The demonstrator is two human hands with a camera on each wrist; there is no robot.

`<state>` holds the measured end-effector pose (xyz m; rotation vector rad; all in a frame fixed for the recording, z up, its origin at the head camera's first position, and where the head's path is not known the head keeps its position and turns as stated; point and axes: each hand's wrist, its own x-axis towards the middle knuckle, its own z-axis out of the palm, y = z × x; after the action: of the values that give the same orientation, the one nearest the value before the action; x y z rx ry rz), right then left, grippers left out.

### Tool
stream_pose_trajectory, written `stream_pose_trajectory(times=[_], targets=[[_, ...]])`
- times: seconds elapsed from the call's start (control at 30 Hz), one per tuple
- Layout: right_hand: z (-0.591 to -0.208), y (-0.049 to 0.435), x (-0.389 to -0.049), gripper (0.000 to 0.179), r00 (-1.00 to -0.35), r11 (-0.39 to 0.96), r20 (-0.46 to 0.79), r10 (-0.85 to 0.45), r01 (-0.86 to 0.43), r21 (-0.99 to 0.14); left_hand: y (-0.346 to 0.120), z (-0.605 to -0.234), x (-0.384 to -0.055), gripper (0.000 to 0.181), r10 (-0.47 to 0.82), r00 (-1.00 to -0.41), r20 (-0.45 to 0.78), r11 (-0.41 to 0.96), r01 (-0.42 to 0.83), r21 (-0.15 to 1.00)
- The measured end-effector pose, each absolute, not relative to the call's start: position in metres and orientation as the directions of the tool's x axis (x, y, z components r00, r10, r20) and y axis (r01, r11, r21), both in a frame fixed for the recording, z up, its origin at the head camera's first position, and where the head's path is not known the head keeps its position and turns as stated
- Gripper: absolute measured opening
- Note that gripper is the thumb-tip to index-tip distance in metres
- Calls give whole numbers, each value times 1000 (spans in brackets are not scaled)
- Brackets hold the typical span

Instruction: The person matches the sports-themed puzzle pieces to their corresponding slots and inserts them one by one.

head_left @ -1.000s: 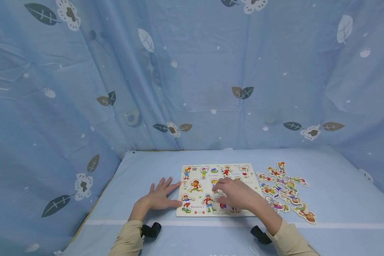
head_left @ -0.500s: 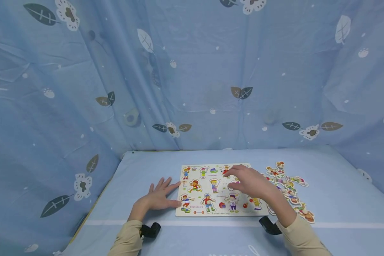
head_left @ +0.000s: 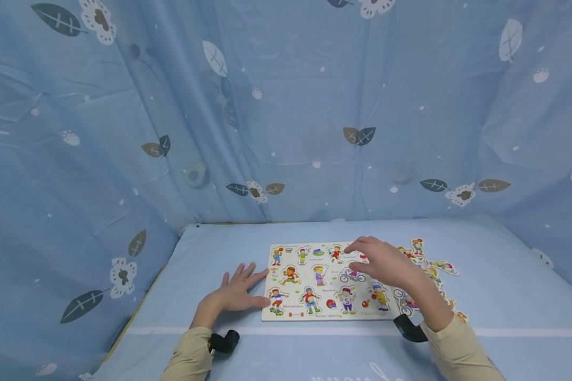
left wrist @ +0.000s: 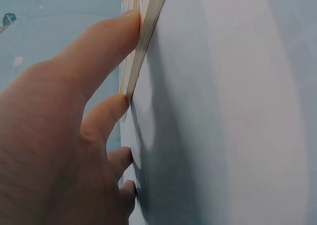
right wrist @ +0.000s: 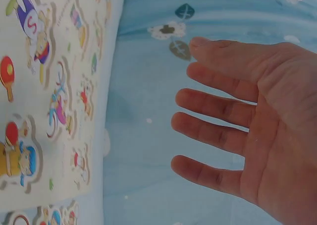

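Note:
A white puzzle board (head_left: pixel 305 283) printed with cartoon children playing sports lies on the table. My left hand (head_left: pixel 233 296) rests beside its left side with fingers spread. In the left wrist view, the thumb and a finger touch the board's edge (left wrist: pixel 143 41). Over the board's right part hovers my right hand (head_left: pixel 386 262), covering some of the upper right pictures. The right wrist view shows its fingers (right wrist: pixel 213 133) loosely extended and holding nothing. To the right, several loose figure pieces (head_left: pixel 442 266) lie in a pile, partly hidden by the right hand and forearm.
A pale blue cloth (head_left: pixel 219 238) with a white stripe covers the table. Behind it hangs a blue curtain (head_left: pixel 295 116) with leaf and flower prints. One cyclist piece (head_left: pixel 407 302) lies close to the board's lower right corner.
My right hand has moved from the board's middle rightward and away from me, uncovering the lower and middle pictures. My left hand stays at the board's left edge.

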<state>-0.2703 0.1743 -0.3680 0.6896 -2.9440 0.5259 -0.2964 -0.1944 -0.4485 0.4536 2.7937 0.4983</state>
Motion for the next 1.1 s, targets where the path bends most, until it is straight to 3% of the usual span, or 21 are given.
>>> stream_pose_trajectory(times=[0.47,1.1], targets=[[-358,232,-280,42,-947,810,165,-277,-322,-490,-195,-446,-296,85,349,-916,-200,892,259,371],[-366,283,-286,52,-964,788,212,-163,-256,-559,-192,-447,-295,86,338,-918,-209,896,246,370]])
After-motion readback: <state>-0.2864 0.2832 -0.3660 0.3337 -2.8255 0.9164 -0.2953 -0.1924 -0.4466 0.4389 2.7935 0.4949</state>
